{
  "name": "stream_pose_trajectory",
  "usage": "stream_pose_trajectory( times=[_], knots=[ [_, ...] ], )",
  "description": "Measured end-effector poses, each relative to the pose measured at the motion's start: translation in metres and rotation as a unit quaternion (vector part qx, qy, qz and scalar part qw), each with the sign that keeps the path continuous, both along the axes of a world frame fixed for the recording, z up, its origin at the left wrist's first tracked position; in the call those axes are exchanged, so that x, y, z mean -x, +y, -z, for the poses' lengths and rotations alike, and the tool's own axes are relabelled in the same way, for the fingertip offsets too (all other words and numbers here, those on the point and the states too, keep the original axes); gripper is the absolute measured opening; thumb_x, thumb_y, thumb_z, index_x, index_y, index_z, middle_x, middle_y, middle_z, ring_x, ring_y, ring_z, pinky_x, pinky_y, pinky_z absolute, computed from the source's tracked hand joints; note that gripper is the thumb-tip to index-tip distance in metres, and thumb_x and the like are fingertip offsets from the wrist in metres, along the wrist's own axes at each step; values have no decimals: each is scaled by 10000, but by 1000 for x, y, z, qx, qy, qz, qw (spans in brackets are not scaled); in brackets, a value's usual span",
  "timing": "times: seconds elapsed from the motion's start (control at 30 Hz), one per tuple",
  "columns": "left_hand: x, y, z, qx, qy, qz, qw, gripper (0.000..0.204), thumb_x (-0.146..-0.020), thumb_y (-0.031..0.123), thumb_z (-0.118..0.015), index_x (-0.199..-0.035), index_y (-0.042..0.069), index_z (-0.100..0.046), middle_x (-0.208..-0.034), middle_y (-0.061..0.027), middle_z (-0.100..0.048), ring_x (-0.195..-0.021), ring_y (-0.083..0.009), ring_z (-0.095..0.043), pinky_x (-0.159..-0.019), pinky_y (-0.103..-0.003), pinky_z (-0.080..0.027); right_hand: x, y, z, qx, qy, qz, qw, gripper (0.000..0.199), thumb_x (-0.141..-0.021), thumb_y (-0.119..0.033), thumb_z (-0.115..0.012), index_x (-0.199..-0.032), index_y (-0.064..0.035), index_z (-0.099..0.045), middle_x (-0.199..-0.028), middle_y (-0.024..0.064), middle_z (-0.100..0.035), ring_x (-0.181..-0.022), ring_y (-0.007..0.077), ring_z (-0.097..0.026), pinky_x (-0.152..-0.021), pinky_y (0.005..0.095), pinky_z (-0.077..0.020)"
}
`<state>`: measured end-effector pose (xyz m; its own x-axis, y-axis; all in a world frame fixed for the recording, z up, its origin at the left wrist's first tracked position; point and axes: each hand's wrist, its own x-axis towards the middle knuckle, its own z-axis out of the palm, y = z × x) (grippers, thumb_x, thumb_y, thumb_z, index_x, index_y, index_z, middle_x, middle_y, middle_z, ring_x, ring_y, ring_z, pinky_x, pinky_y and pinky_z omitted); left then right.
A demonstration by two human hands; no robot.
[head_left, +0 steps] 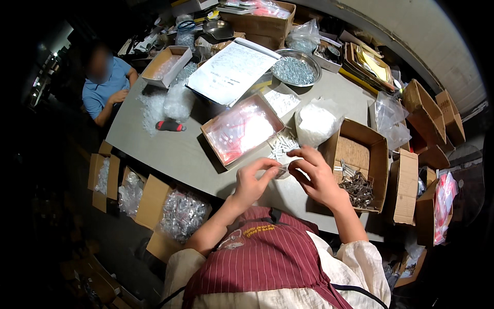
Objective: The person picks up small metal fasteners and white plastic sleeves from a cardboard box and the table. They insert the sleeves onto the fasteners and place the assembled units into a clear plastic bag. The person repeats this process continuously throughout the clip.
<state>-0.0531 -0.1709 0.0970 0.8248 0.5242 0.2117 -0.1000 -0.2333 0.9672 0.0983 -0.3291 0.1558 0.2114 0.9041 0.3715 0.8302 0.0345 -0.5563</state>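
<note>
A small clear plastic bag [282, 173] is held up in front of me, over the table's near edge. My left hand [251, 184] pinches its left side between thumb and fingers. At the other side, my right hand [318, 177] has its fingers bent round the bag's edge. What lies inside the bag is too small to make out. Just beyond my fingers lies a pile of small white plugs [282, 146]. Left of them stands an open box of clear and red-printed plastic bags [214, 138].
On my right a cardboard box [382, 170] holds dark metal parts. A bag of white pieces [317, 123] stands beside it. Farther off are a metal bowl of screws [315, 66], a clipboard [231, 72] and a red-black tool [171, 126]. A person in blue [108, 85] sits at left.
</note>
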Motion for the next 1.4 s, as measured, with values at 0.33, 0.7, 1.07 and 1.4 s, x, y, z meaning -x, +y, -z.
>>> stream_pose_trajectory(
  times=[0.33, 0.7, 1.07, 1.4],
  knots=[
    [7, 2, -22, -189, -44, -16, 981, 61, -842, 27, -722, -890, 1, -696, -824, -118, -688, -731, -255, -682, -688, -329, -522, 17, 13, 9, -7, 30, -4, 1000, 148, -906, -88, -712, -1003, -25, -620, -930, 116, -614, -949, 322, -587, -882, 408, -470],
    [28, 31, 14, 18, -10, -40, 999, 102, -910, 74, -653, -948, -18, -668, -933, -106, -728, -825, -182, -681, -811, -314, -529, 21, 21, 18, -46, -46, -6, 998, 173, -750, -33, -690, -885, -52, -584, -869, 106, -574, -933, 339, -561, -897, 426, -460],
    [144, 96, 33, 267, -80, -362, 890, 120, -1041, 177, -547, -1000, 69, -576, -688, -12, -496, -590, -119, -472, -550, -264, -421, -13, 151, 125, 61, 60, 161, 983, 292, -873, -281, -712, -982, -21, -637, -967, 187, -670, -875, 406, -661, -768, 517, -507],
    [334, 97, 242, -366, 319, -378, 788, 328, -867, 13, -705, -1185, -21, -637, -1071, -179, -711, -981, -303, -699, -876, -385, -560, -35, 207, 152, 66, 120, 112, 984, 242, -835, -256, -738, -932, -34, -729, -897, 177, -717, -866, 346, -708, -792, 403, -541]
  ],
)
